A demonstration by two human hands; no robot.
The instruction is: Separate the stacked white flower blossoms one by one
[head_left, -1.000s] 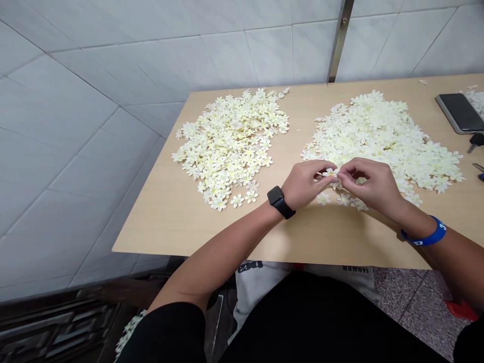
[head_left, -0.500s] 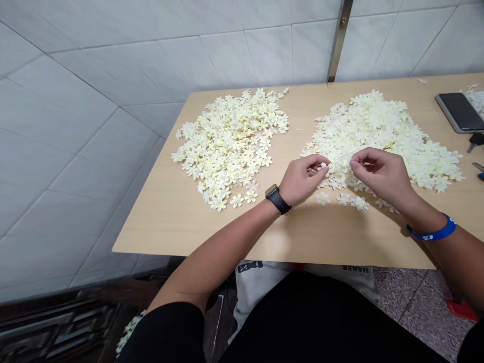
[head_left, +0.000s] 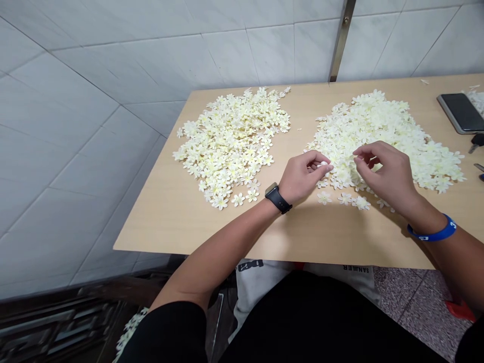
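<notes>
Bright, even light; soft shadows.

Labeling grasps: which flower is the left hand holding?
The small bunched white flower, pinched in the left hand, above the table, unlike the flat flowers lying on it.

**Partly hidden:** small white piece (head_left: pixel 323 164), pinched by the left hand (head_left: pixel 302 176), largely behind the fingers; exact form cannot be told. Right hand (head_left: pixel 387 174): whether anything lies between its fingers cannot be told.

**Cut off by right edge:** keys (head_left: pixel 477 142); small blue item (head_left: pixel 481 176); heap of pale flowers (head_left: pixel 477 101).

**Too small to read:** lettering on blue wristband (head_left: pixel 433 233).

**Near left:** pale flowers (head_left: pixel 130 327), blurred, partly behind a black sleeve (head_left: pixel 166 335).

**Near right:** red object (head_left: pixel 459 311), cut off by the forearm; kind uncertain.
</notes>
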